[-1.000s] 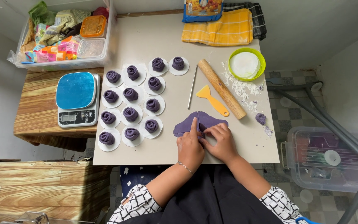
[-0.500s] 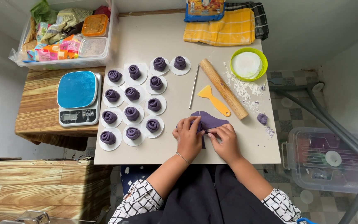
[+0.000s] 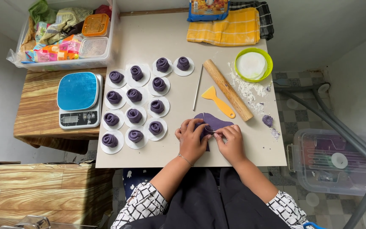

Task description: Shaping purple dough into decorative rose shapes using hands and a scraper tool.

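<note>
Purple dough point(image 3: 217, 122) lies flat on the beige worktop point(image 3: 157, 46), near its front edge, and both hands are on it. Left hand point(image 3: 192, 140) rests over the dough's left part with fingers curled down, pinching at the sheet's edge; right hand point(image 3: 232, 142) sits just beside it, fingertips closed on the same edge where the two hands meet. Part of the dough shows past the fingers toward the rolling pin point(image 3: 228, 90), which lies slantwise just beyond it. A yellow scraper point(image 3: 217, 101) lies between the pin and a thin metal rod point(image 3: 197, 87). To the left stand purple rolled buns point(image 3: 134, 115) on white paper rounds, set in rows. A green bowl point(image 3: 254, 65) sits by the far end of the pin, with flour point(image 3: 246, 90) scattered near it and a small dough scrap point(image 3: 267, 120) to the right of the pin. A yellow cloth point(image 3: 229, 27) lies at the far edge. A scale point(image 3: 79, 99) with a blue plate stands on a wooden side table point(image 3: 39, 114) to the left
</note>
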